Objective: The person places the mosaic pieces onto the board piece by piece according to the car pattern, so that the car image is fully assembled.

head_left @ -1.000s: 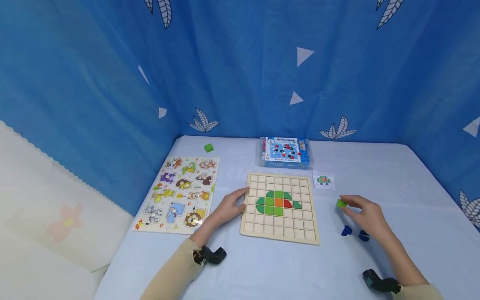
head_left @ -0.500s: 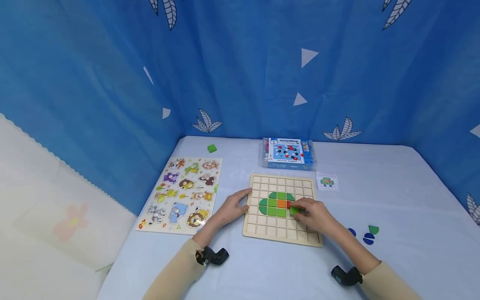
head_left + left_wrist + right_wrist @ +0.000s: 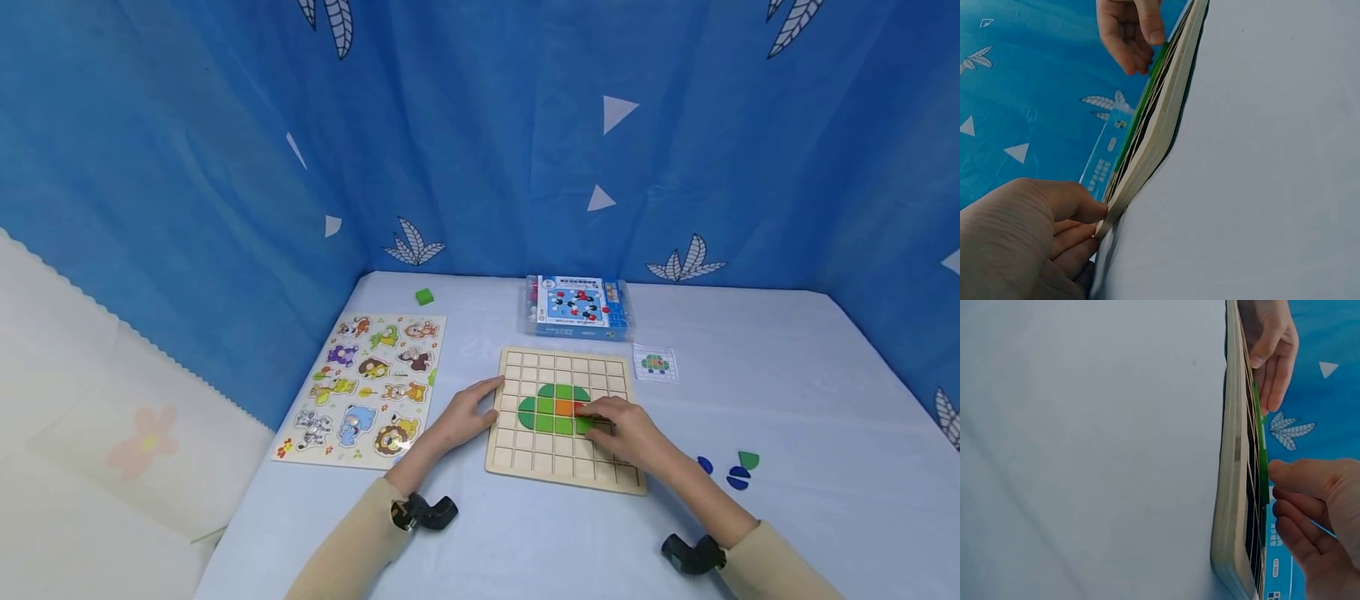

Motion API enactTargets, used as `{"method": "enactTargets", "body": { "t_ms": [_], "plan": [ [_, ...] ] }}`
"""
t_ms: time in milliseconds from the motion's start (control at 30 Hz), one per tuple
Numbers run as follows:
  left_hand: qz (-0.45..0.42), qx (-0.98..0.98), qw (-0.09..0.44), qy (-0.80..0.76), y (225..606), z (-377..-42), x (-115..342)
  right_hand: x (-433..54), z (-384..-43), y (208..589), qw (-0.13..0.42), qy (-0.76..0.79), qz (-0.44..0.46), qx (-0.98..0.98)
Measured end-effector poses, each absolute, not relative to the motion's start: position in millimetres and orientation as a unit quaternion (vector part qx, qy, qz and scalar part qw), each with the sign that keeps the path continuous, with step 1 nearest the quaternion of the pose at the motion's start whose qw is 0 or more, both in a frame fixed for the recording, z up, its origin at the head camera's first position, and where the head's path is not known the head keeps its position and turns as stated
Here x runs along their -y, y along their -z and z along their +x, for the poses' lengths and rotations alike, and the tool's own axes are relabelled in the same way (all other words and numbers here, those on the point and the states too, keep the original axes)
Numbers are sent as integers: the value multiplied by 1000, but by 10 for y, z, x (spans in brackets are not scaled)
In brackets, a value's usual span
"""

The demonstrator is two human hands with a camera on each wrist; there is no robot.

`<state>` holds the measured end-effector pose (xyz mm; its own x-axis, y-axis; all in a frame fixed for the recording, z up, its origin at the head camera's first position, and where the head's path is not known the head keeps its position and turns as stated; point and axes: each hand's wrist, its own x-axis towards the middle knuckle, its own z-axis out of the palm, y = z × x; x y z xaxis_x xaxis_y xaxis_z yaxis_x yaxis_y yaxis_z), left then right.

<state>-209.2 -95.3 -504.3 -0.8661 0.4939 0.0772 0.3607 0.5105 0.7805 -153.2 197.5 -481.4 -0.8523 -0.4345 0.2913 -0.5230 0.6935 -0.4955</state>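
Observation:
A wooden grid board (image 3: 525, 461) lies on the table with green, orange and red tiles set into its cells. My left hand (image 3: 462, 417) touches the board's left edge, thumb and index finger spread apart along it; the thumb (image 3: 1094, 209) meets the rim in the left wrist view. Over the board's right half, my right hand (image 3: 626, 429) holds a green square tile (image 3: 583, 426) by its sides, low in a cell beside the green row. In the right wrist view this tile (image 3: 1264, 481) stands slightly proud of the board, with thumb and fingers at it. The hand partly covers the red tile (image 3: 579, 407).
Two blue pieces (image 3: 738, 477) and a green quarter-round piece (image 3: 748, 460) lie right of the board, with another blue piece (image 3: 705, 464) near the forearm. A pattern card (image 3: 656, 364) and a boxed set (image 3: 577, 308) stand behind. An animal puzzle (image 3: 360, 392) and a green block (image 3: 424, 296) lie left.
My right hand has carried the green square tile from the table's right side to the board and lowered it into a cell. The left hand stays at the board's edge. The head view shifted slightly.

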Motion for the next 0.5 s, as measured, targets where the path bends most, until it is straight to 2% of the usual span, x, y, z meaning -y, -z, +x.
{"method": "enactTargets", "body": {
  "t_ms": [133, 400, 500],
  "plan": [
    [249, -865, 75, -429, 5043, -2092, 951, -1979, -1533, 4810, 80, -306, 258, 913],
    [250, -865, 75, -428, 5048, -2097, 953, -1973, -1507, 4790, 43, -316, 252, 914],
    [248, -867, 78, -426, 5046, -2102, 950, -2039, -1486, 4700, 50, -328, 236, 913]
  ]
}}
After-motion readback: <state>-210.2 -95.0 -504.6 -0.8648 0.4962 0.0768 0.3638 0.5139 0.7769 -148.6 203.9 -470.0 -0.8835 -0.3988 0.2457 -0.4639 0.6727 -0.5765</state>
